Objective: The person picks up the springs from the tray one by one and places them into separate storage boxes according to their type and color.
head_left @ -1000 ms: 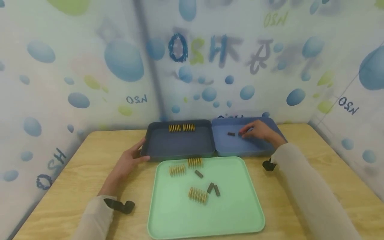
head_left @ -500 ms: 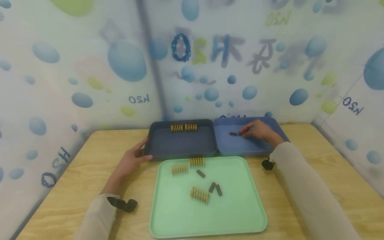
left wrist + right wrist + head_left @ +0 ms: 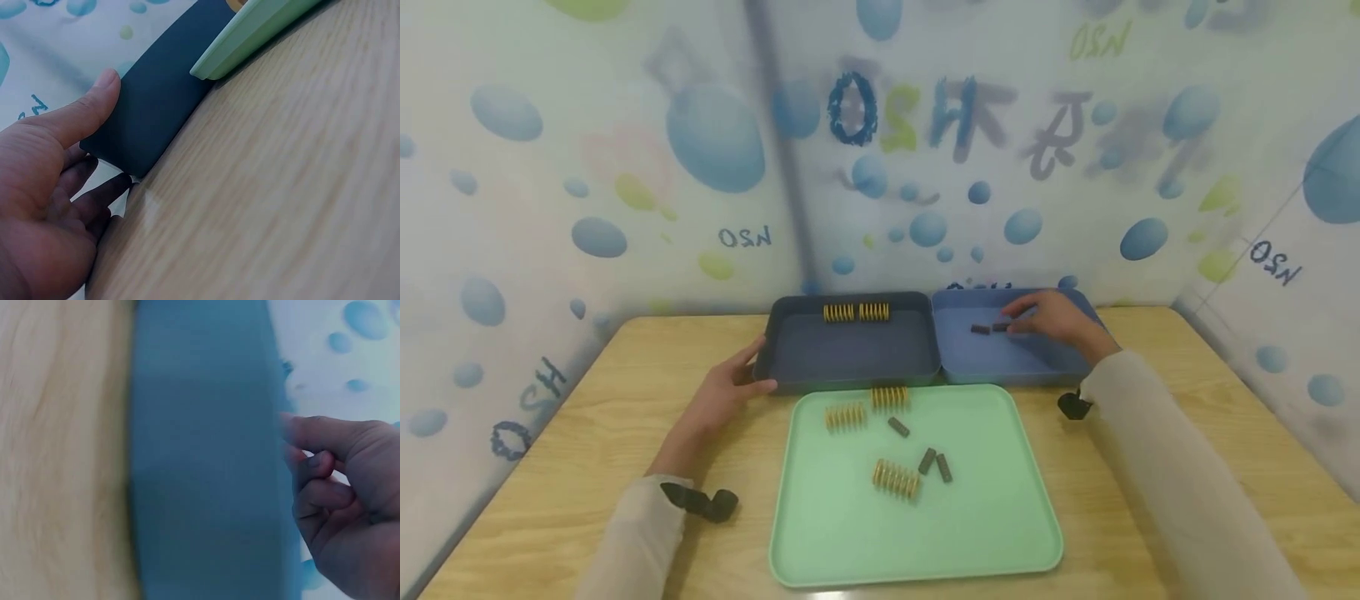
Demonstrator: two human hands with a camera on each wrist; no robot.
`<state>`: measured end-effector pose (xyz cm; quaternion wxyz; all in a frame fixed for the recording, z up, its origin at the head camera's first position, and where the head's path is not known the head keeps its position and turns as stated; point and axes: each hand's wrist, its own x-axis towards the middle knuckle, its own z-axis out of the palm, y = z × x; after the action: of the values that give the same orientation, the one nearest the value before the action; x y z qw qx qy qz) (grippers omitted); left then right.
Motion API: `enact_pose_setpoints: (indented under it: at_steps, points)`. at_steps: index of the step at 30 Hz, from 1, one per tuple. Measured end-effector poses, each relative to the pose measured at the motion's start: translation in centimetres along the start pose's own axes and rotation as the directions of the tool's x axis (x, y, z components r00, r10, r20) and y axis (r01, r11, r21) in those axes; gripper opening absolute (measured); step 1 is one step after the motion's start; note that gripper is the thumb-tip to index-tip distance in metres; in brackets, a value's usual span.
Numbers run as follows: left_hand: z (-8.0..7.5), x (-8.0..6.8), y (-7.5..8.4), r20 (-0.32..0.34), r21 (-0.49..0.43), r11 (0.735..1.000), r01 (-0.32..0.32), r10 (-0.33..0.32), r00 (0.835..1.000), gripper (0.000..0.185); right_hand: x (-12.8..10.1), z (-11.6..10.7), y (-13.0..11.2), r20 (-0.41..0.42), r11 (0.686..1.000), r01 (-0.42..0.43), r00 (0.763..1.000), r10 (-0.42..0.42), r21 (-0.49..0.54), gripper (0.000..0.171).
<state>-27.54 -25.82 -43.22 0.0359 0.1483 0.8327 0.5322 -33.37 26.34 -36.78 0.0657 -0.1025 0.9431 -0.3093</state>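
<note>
My left hand rests against the front left corner of a dark blue tray. In the left wrist view its thumb lies on the dark tray's wall and the fingers lie beside it. That tray holds two gold springs at its far wall. My right hand is inside the lighter blue tray, fingertips touching one of two small dark pieces. In the right wrist view the right hand's fingers are loosely curled with nothing seen between them.
A mint green tray lies nearer me on the wooden table, its corner next to the dark tray. It holds three gold springs and three dark pieces. Patterned walls close in the table at the back and sides.
Both hands stay where they were, the left at the dark tray's corner and the right by the dark pieces. Only the view has shifted slightly.
</note>
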Motion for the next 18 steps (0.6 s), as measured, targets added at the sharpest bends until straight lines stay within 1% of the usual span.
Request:
enact_pose_setpoints:
  at_steps: [3, 6, 9, 12, 18]
  points:
    - [-0.1, -0.1, 0.0, 0.007, -0.021, 1.000, 0.012, -0.012, 1.000, 0.080, -0.8, -0.4, -1.1, -0.003, 1.000, -0.006, 1.000, 0.006, 0.003, 0.040]
    - [-0.2, -0.1, 0.0, 0.006, -0.026, 1.000, 0.010, -0.010, 1.000, 0.080, -1.7, -0.4, -1.9, -0.022, 0.999, 0.022, 1.000, -0.021, 0.026, 0.039]
    - [-0.2, -0.1, -0.1, 0.005, -0.014, 1.000, 0.002, -0.002, 1.000, 0.079, -2.7, 0.1, -2.6, -0.047, 0.993, 0.090, 0.995, -0.087, 0.079, 0.036]
    - [-0.1, 0.0, -0.1, 0.005, 0.006, 1.000, -0.009, 0.009, 1.000, 0.079, -3.7, 0.8, -3.2, -0.063, 0.977, 0.164, 0.986, -0.157, 0.133, 0.035]
    - [-0.1, -0.1, -0.2, -0.001, -0.008, 1.000, -0.005, 0.005, 1.000, 0.080, -5.3, 2.6, -4.9, -0.048, 0.949, 0.261, 0.965, -0.256, 0.175, 0.031]
